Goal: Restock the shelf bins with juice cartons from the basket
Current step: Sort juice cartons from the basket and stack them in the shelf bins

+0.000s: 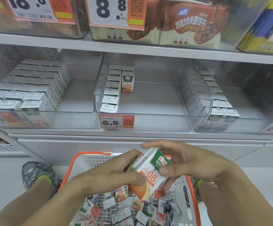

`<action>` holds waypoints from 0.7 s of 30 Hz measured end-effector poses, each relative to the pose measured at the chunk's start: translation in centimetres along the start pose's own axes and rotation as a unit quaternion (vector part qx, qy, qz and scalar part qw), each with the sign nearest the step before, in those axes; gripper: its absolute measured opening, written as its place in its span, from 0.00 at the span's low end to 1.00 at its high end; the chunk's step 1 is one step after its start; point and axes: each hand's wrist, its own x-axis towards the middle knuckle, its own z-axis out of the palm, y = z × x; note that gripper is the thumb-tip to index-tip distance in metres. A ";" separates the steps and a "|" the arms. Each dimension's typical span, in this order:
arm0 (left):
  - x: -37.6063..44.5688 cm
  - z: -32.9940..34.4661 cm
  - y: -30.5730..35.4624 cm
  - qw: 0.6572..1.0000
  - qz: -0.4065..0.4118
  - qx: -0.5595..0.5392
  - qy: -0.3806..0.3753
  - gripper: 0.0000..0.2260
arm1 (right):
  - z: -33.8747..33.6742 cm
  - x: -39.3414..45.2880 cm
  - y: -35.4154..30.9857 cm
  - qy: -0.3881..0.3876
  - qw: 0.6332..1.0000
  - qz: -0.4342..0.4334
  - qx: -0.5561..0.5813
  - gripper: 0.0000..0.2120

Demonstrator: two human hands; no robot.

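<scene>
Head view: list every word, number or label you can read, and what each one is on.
"6.5": price tag on middle bin.
"100%", "0.8": held carton, in both hands.
"100%", "0.8": upright carton in that bin.
"8.8", "500g": upper tag.
"18.8": upper-left tag, top cut off.
Biscuit box Chinese lettering, barcodes, carton tops: too blurred or small.

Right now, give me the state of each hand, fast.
Left hand: closed, gripping the lower end of the juice carton over the basket.
Right hand: closed, thumb and fingers pinching the same carton's upper end.
</scene>
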 end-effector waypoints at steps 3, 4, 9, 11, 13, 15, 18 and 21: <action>-0.3 -0.4 -0.1 0.998 -0.021 0.050 -0.011 0.23 | 0.4 0.6 0.3 -0.011 1.000 -0.001 -0.018 0.25; -0.3 -0.6 -0.2 0.997 -0.026 0.066 -0.004 0.24 | 0.5 0.7 0.4 0.000 1.000 -0.007 -0.017 0.24; -0.1 -1.6 -0.7 0.994 -0.003 0.088 0.059 0.31 | 0.5 1.5 0.8 0.061 0.996 -0.063 -0.007 0.23; -0.2 -2.4 -0.6 0.995 0.012 0.052 0.084 0.39 | 0.4 1.7 0.9 0.083 0.992 -0.091 0.019 0.23; -0.2 -3.3 0.0 0.986 0.047 0.026 0.156 0.40 | 0.3 1.9 0.9 0.105 0.985 -0.123 0.054 0.23; -0.1 -4.3 0.5 0.950 0.139 -0.031 0.278 0.32 | 0.3 2.1 0.6 0.140 0.974 -0.159 0.081 0.24; -0.3 -5.0 1.6 0.834 0.251 0.080 0.485 0.17 | 0.2 2.5 0.0 0.194 0.948 -0.221 0.126 0.25; 0.3 -6.4 1.7 0.736 0.218 0.272 0.580 0.27 | -0.2 3.3 -0.7 0.220 0.920 -0.297 0.131 0.26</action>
